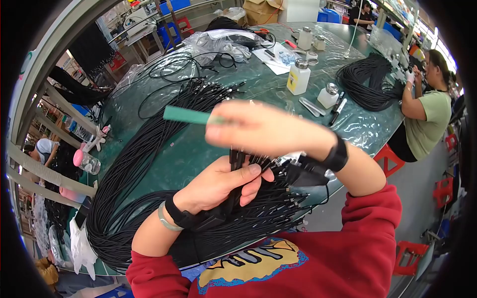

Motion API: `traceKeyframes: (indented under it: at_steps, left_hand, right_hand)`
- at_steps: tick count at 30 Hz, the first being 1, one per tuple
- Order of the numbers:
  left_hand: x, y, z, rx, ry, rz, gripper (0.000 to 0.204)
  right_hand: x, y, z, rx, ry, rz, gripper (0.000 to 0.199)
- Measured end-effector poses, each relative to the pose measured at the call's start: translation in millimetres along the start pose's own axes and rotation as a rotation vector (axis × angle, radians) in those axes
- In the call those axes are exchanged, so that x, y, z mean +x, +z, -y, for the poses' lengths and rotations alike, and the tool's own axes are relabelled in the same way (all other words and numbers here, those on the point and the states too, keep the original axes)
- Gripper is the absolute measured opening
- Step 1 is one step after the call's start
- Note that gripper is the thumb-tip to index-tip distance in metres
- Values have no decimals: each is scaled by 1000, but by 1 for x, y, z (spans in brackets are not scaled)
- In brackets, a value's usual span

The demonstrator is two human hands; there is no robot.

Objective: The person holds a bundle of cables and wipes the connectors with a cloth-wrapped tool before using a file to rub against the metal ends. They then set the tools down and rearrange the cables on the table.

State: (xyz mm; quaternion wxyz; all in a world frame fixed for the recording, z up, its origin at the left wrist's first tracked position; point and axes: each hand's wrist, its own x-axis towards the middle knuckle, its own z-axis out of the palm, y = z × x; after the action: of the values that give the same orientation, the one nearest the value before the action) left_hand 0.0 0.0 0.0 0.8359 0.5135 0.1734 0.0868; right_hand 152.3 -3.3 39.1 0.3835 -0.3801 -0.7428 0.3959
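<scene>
My left hand [211,183] is closed around the connector ends of several black cables [237,161], its thumb pressed over them. Just above it, my right hand [268,130] is smeared by motion and grips a flat green strip [186,115] that sticks out to the left. What the strip is made of cannot be told. A large loop of black cables [126,164] curves round on the table to the left, with its loose ends fanned out beyond my hands and below them. Black bands with small boxes are strapped to both my wrists.
A green table [174,166] under clear plastic film carries white bottles [298,77], tweezers [312,106], black markers [338,110] and a paper sheet [276,60]. Another cable coil [367,82] lies at the far right, beside a seated person [430,107] in light green. Metal frame bars edge the left.
</scene>
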Motion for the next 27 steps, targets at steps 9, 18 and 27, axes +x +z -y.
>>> traceKeyframes:
  at_steps: [9,18,27]
  left_hand:
    - [-6,-12,-5,-202,-24,49,24]
    - [-5,-13,-6,-57,115,-8,27]
    - [-11,-25,-10,124,43,41,23]
  right_hand:
    - [2,7,-2,-367,39,-80,33]
    - [11,7,-8,-249,142,2,30]
    - [18,22,-62,979,617,182,26]
